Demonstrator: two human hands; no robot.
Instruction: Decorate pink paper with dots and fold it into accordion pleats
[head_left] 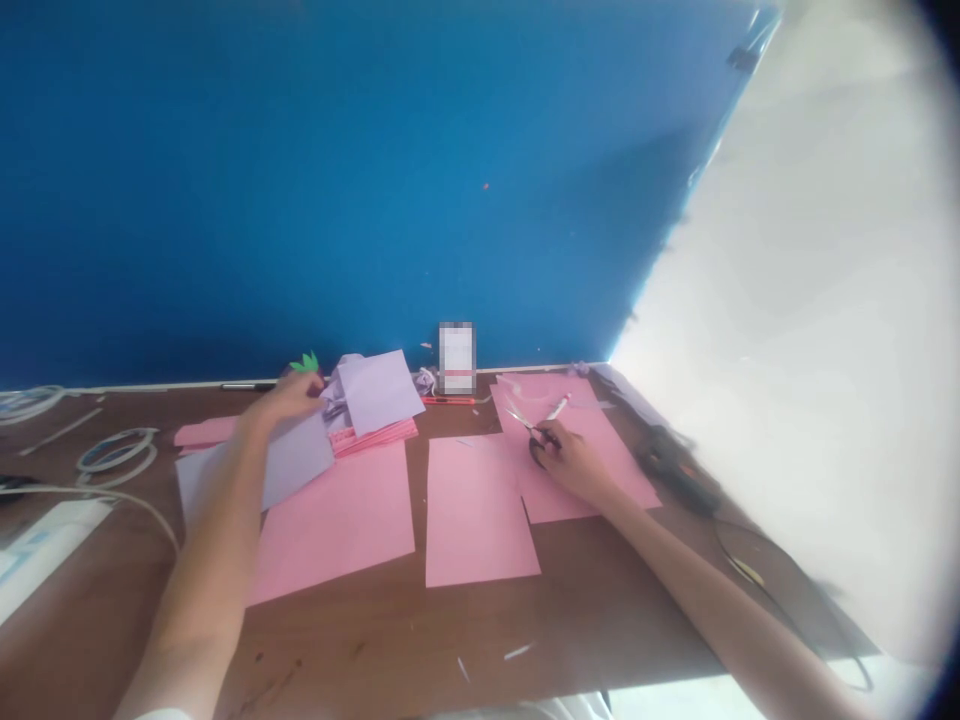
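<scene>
At the back left, my left hand [296,395] reaches over the papers with thumb and fingertips apart, beside crumpled purple paper [335,408]. Just behind it a green leaf-shaped piece [306,363] sticks up from something dark that the hand mostly hides. A flat purple sheet [382,390] leans over a stack of folded pink paper [375,436]. On the right, my right hand [568,458] is closed round the handles of a pair of scissors [536,447], whose blades point away to the left. A white marker [559,407] lies just beyond it, on a pink sheet [615,470].
More pink sheets [480,510] lie across the brown table [360,640]. Coiled white cable [116,455] and a white power strip [49,550] are at left. A dark corded tool [679,470] rests at right by the white wall. A blurred-out box [457,358] stands against the blue wall.
</scene>
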